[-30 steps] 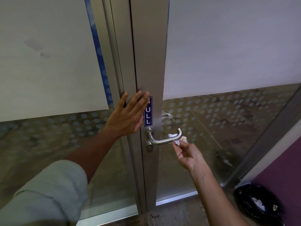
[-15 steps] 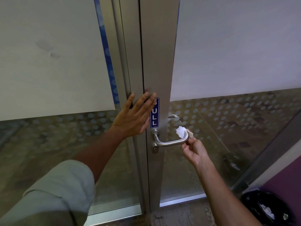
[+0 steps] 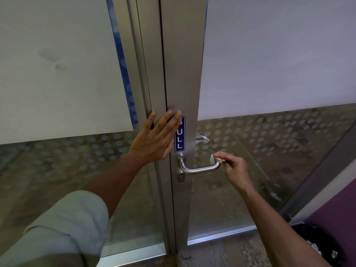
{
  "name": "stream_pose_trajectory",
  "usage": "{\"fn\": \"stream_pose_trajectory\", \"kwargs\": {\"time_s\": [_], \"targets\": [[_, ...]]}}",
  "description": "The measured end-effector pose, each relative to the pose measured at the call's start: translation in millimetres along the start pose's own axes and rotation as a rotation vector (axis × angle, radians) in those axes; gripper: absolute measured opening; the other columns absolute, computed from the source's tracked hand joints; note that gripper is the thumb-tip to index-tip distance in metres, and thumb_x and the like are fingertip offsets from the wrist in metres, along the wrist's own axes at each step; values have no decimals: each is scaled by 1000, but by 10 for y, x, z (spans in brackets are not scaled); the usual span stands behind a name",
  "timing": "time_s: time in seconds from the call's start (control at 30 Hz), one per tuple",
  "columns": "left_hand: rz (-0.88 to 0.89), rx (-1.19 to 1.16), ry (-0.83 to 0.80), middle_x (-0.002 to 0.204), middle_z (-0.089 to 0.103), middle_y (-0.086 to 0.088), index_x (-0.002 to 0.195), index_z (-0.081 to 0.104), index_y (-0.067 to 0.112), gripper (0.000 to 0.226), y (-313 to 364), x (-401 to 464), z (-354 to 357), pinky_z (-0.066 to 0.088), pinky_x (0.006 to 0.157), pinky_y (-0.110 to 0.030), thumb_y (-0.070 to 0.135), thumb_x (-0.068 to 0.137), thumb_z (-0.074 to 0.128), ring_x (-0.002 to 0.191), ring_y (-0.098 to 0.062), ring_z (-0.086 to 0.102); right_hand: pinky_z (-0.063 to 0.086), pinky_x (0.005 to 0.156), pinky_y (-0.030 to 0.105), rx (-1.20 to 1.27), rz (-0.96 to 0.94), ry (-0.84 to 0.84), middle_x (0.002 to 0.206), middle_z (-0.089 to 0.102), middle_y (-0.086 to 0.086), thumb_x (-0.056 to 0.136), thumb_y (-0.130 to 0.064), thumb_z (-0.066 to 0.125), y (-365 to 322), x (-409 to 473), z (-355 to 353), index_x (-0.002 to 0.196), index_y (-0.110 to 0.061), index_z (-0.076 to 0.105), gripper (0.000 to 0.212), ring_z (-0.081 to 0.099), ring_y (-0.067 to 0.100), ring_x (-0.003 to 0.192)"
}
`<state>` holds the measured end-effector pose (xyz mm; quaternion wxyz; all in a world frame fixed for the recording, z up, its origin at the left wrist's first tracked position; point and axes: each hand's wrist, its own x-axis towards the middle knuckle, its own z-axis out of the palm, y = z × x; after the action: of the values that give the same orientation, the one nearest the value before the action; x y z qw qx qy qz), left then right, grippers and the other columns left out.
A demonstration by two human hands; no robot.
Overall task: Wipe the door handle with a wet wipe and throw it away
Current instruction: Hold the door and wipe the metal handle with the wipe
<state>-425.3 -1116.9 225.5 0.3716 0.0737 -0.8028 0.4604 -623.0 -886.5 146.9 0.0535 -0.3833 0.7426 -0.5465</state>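
A brushed steel lever handle (image 3: pixel 198 169) sticks out from the metal door frame (image 3: pixel 183 74), below a blue PULL sticker (image 3: pixel 179 134). My right hand (image 3: pixel 234 169) pinches a small crumpled white wet wipe (image 3: pixel 216 158) against the outer, bent end of the handle. My left hand (image 3: pixel 157 138) lies flat with spread fingers on the frame, just left of the sticker, holding nothing. Most of the wipe is hidden by my fingers.
A black bin (image 3: pixel 323 245) lined with a dark bag and holding white scraps sits on the floor at the lower right, by a purple wall (image 3: pixel 339 207). Frosted, dotted glass panels (image 3: pixel 269 141) flank the frame. A second handle (image 3: pixel 201 138) shows through the glass.
My right hand has carried the wipe from under the handle's end up to its tip. The left hand has stayed flat on the frame; the view shifted slightly.
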Motion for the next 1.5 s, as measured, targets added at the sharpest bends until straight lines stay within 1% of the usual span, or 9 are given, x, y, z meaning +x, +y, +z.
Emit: {"fn": "stream_pose_trajectory", "kwargs": {"time_s": [0.23, 0.4, 0.6, 0.77, 0.87, 1.0, 1.13, 1.3, 1.5], "targets": [[5, 0, -11, 171, 12, -16, 161, 19, 4, 77, -5, 3, 0, -7, 125, -60, 46, 100, 36, 158, -35, 4, 41, 104, 11, -152, -103, -12, 113, 73, -3, 81, 23, 53, 10, -72, -65, 108, -14, 77, 51, 64, 2, 112], [8, 3, -11, 171, 9, -16, 161, 19, 4, 77, -9, 2, -3, -7, 125, -60, 46, 100, 36, 158, -35, 3, 37, 99, 2, -142, -84, 41, 113, 67, -15, 84, 20, 54, -4, -156, -16, 111, -16, 75, 50, 52, -26, 106], [15, 15, -18, 171, 9, -17, 161, 19, 4, 76, -7, 7, -5, -9, 125, -60, 47, 101, 34, 158, -35, 2, 42, 103, 12, -138, -147, 161, 115, 72, 2, 81, 23, 55, -27, -248, 36, 108, -10, 76, 47, 62, -1, 111], [13, 13, -8, 171, 8, -17, 161, 20, 3, 76, -5, 9, -3, -6, 125, -60, 47, 101, 35, 158, -35, 2, 47, 105, 26, -168, -229, 154, 114, 73, 4, 81, 23, 56, -46, -328, -5, 107, -8, 77, 45, 66, 11, 113], [16, 14, -9, 171, 9, -17, 161, 19, 3, 76, -8, 2, -10, -6, 125, -59, 47, 101, 34, 158, -35, 2, 46, 105, 23, -187, -230, 136, 115, 72, 2, 81, 23, 57, -69, -402, -48, 108, -9, 76, 45, 65, 10, 113], [18, 5, -12, 171, 8, -18, 161, 18, 2, 75, -17, -8, -15, -6, 125, -60, 46, 102, 32, 158, -35, 1, 45, 100, 12, -135, -217, 53, 111, 71, -6, 78, 26, 54, -64, -606, -101, 103, -10, 78, 50, 63, -6, 109], [20, 4, -12, 171, 9, -18, 161, 17, 2, 75, -7, 4, -22, -5, 125, -60, 46, 102, 31, 158, -36, 0, 54, 87, 17, 266, 78, 69, 93, 79, -7, 79, 29, 49, 71, -963, -2, 86, -15, 80, 55, 72, 3, 95], [21, -13, -16, 170, 14, -16, 161, 17, 2, 75, -10, 0, -39, -4, 125, -61, 45, 102, 33, 158, -35, 3, 55, 61, 22, 716, 476, 124, 88, 76, 10, 89, 16, 55, 200, -1219, 68, 87, -11, 76, 34, 69, 14, 75], [19, -23, -17, 171, 13, -16, 162, 17, 3, 74, -7, -7, -16, -3, 125, -61, 45, 102, 32, 158, -35, 7, 57, 60, 26, 851, 574, 100, 91, 77, 10, 89, 10, 60, 157, -1290, 79, 101, -9, 73, 26, 72, 14, 77]]}}
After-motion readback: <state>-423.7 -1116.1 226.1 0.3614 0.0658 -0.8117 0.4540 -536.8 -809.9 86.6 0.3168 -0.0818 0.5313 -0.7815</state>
